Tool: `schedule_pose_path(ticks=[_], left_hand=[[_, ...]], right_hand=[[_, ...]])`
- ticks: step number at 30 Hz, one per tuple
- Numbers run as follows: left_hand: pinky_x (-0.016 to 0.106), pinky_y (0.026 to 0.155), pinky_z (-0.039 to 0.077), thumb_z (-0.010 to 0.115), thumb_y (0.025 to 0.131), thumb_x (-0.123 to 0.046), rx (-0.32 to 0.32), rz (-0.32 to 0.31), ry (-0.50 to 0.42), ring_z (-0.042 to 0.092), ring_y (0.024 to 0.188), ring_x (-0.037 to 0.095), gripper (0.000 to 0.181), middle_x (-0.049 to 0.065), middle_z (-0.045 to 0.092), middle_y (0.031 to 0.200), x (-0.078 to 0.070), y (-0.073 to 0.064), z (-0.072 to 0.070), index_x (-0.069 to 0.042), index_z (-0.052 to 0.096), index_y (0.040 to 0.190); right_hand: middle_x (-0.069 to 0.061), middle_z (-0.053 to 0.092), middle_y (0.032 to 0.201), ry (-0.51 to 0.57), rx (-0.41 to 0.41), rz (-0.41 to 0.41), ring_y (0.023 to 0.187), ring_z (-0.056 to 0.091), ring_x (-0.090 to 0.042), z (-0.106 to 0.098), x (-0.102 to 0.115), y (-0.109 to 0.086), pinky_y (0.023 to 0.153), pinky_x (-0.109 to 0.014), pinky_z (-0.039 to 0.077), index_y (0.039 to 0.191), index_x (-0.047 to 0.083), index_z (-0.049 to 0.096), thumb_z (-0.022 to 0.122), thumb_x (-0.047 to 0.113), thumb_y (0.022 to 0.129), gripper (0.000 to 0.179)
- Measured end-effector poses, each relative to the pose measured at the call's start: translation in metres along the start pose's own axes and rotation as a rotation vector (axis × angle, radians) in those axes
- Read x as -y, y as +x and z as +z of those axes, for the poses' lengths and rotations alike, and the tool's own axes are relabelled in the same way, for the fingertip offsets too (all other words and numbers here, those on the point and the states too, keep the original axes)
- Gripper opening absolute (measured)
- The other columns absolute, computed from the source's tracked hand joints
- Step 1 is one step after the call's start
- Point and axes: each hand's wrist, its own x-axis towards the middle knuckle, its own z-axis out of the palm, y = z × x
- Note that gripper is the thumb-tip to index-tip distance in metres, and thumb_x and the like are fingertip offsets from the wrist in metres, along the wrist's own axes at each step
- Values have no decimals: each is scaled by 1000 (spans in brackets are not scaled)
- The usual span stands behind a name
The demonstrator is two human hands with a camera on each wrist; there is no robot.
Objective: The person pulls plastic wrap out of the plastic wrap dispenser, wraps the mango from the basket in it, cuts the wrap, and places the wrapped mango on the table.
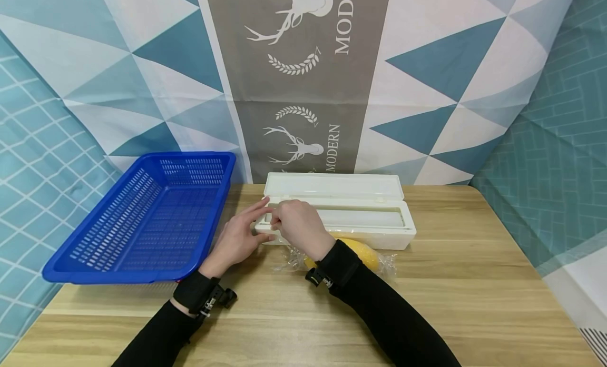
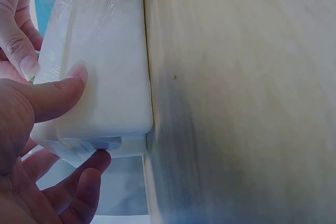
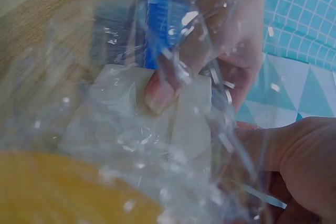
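A white cling film dispenser (image 1: pixel 379 239) lies on the table with its lid (image 1: pixel 334 185) raised. My left hand (image 1: pixel 237 240) grips its left end; in the left wrist view, the thumb (image 2: pixel 58 95) rests on the film-covered front and fingers touch the end face. Beside it, my right hand (image 1: pixel 301 225) has curled fingers at the front rim and pinches a small part there, mostly hidden by the fingers. Clear film (image 3: pixel 121 129) hangs from the front. Against the dispenser's front sits a rounded yellow item (image 1: pixel 362 254), loosely covered by film; its kind is unclear.
To the left stands a blue plastic basket (image 1: pixel 156 235) with perforated walls, close to my left forearm. The wooden table (image 1: pixel 474 283) extends right and toward me. Behind the dispenser rises a patterned cloth (image 1: pixel 303 93).
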Motion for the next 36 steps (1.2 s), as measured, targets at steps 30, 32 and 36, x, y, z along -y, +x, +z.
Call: schedule_pose_path(ticks=[30, 32, 36], left_hand=[[26, 37, 31, 75, 73, -32, 9, 2, 30, 33, 37, 6, 60, -10, 38, 144, -1, 2, -1, -23, 56, 129], [26, 37, 30, 76, 73, -31, 6, 3, 27, 33, 37, 6, 59, -10, 38, 144, -1, 1, -1, -22, 56, 128], [26, 37, 31, 75, 73, -32, 6, 6, 21, 34, 37, 5, 59, -11, 37, 144, 0, 1, 0, -22, 56, 128]], right_hand=[[12, 61, 78, -21, -39, -9, 72, 57, -5, 1, -4, -5, 64, -21, 45, 80, 22, 72, 70, 25, 79, 4], [12, 61, 77, -21, -41, -9, 72, 57, -5, 1, -4, -6, 64, -21, 45, 80, 22, 72, 70, 25, 79, 4], [12, 61, 77, -27, -42, -6, 71, 57, -5, 1, -5, -6, 64, -21, 45, 79, 22, 72, 70, 27, 79, 6]])
